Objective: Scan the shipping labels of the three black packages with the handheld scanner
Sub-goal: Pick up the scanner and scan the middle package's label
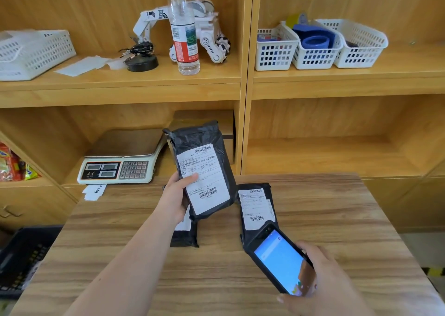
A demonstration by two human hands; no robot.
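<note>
Our left hand [173, 196] held one black package [203, 169] raised, grip closed around its edge, label facing us; two others lay on the counter [337, 219]. Our right hand [320, 279] gripped the scanner [280, 260]; we judged it should tilt squarely toward the barcode.

Both hands [174, 196] [322, 279] raised — closed grip
</note>
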